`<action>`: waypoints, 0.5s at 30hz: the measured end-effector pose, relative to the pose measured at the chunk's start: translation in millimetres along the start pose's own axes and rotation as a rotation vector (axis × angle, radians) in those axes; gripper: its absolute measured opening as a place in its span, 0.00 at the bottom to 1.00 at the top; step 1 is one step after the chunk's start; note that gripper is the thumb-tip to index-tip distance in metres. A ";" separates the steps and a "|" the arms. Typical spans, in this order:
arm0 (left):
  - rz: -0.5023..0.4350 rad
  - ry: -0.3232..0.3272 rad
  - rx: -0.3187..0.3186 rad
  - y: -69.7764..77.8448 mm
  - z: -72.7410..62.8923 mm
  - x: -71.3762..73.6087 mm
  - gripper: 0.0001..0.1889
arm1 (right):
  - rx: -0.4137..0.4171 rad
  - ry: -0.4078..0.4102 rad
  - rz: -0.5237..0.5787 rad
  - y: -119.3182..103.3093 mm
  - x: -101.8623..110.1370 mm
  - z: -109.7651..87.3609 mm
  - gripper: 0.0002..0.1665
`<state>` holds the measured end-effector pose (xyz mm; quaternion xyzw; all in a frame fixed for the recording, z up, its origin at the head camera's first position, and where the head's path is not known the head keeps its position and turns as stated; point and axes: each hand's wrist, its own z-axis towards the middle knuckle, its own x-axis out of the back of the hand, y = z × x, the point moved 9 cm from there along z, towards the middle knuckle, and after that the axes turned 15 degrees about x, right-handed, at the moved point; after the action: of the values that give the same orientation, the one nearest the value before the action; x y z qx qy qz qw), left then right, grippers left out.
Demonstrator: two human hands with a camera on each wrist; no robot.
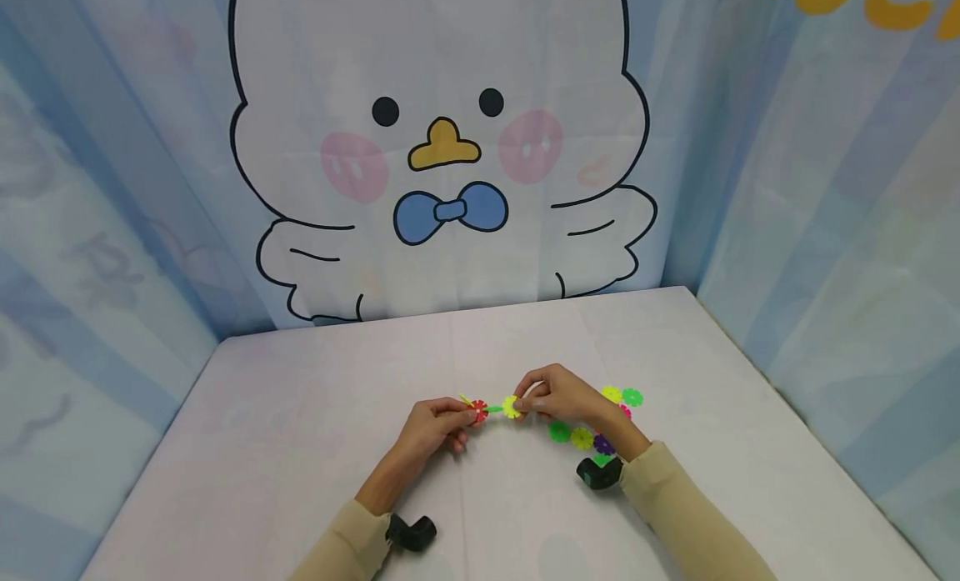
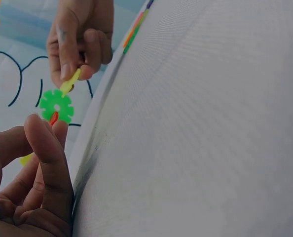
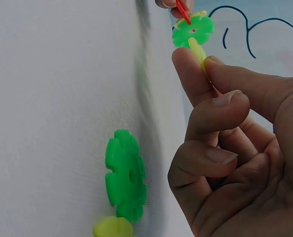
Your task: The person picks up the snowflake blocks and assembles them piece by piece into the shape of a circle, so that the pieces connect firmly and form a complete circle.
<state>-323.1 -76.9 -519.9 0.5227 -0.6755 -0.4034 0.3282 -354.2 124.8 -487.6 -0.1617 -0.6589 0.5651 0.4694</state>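
Now your left hand (image 1: 435, 424) is pinching a red disc (image 1: 480, 412), and your right hand (image 1: 561, 395) is pinching a yellow disc (image 1: 510, 407). A green disc (image 2: 56, 99) is joining them, above the table (image 1: 300, 431). If you are pushing crooked, you may be popping it loose.

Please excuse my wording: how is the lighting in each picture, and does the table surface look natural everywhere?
Head view: bright and fairly even, faint soft shadows on the table; left wrist view: noticeably dimmer, fine rippled lines over the upper tabletop; right wrist view: also dim, but the right hand and loose green disc look clear.
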 end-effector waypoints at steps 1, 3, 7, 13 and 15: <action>0.000 0.000 -0.001 0.1 -0.2 -0.1 0.15 | 0.002 0.000 -0.001 -0.2 -0.5 0.1 0.10; -0.001 -0.001 -0.001 -0.2 -0.2 -0.3 0.16 | 0.003 -0.003 -0.003 -0.1 -2.0 0.4 0.10; -0.004 -0.003 -0.002 -0.8 -0.1 -0.3 0.15 | -0.008 -0.005 0.003 0.5 -4.6 0.6 0.09; -0.002 0.003 -0.001 -1.4 0.7 0.6 0.14 | -0.022 -0.008 0.014 1.0 -6.3 0.6 0.10; -0.006 0.002 -0.002 -1.3 1.0 0.6 0.14 | -0.018 -0.013 0.014 1.0 -6.9 1.0 0.10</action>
<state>-323.5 -77.5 -521.5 0.5248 -0.6731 -0.4049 0.3281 -351.9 119.4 -491.4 -0.1668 -0.6660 0.5633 0.4597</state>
